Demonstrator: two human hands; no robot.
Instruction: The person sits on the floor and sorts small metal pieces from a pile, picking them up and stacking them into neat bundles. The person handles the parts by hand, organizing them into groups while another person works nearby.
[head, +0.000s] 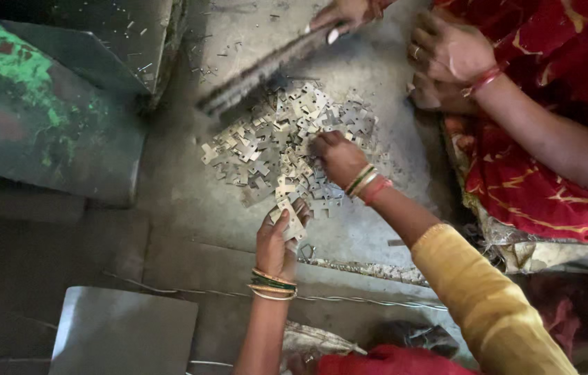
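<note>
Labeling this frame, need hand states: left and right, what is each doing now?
Left hand: closed on a small stack of metal pieces.
Right hand: fingers curled into the pile of metal pieces; grip cannot be told.

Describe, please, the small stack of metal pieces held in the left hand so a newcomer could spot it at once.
Find the pile of flat cross-shaped metal pieces on the grey floor. Just below its near edge, the left hand pinches a small stack. Unlike the loose, scattered pieces, these are aligned together and lifted.

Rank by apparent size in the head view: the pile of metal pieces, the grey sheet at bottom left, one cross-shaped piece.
1. Grey sheet, though nearer the camera
2. Pile of metal pieces
3. One cross-shaped piece
</note>
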